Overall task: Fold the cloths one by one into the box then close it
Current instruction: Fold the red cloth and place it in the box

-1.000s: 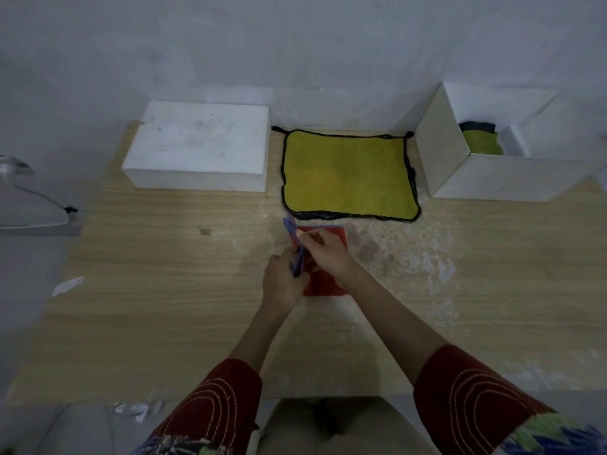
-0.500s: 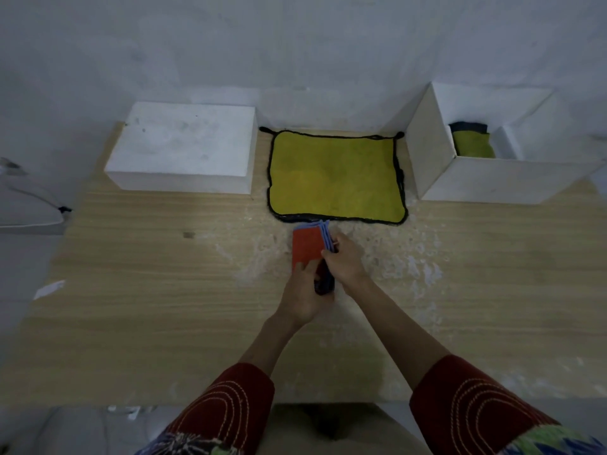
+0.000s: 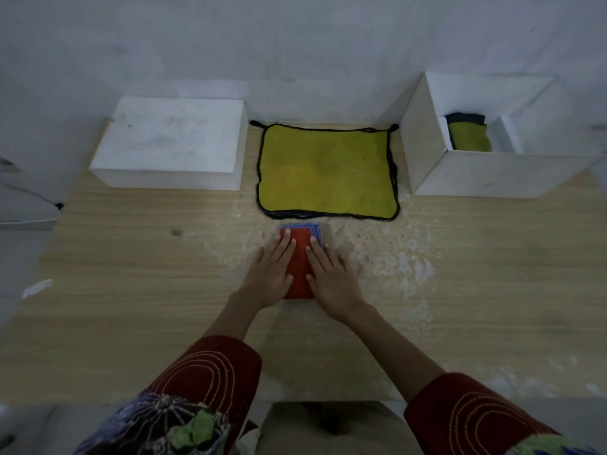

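A small red cloth [image 3: 299, 257] with a blue underside lies folded into a narrow strip at the middle of the wooden table [image 3: 131, 274]. My left hand [image 3: 271, 274] rests flat on its left side, fingers spread. My right hand [image 3: 330, 277] lies flat on its right side. Both palms press the cloth down. A yellow cloth [image 3: 325, 170] with black trim lies spread flat just beyond. At the back right stands an open white box [image 3: 476, 172]; a folded yellow and dark cloth [image 3: 469, 136] sits inside.
A closed white block-shaped box [image 3: 170, 142] sits at the back left against the white wall. A worn, flaky patch marks the table right of my hands. A cable and a white object lie off the table's left edge.
The red cloth has been folded over once more and laid flat. Both hands went from pinching its edges to pressing flat on top of it.
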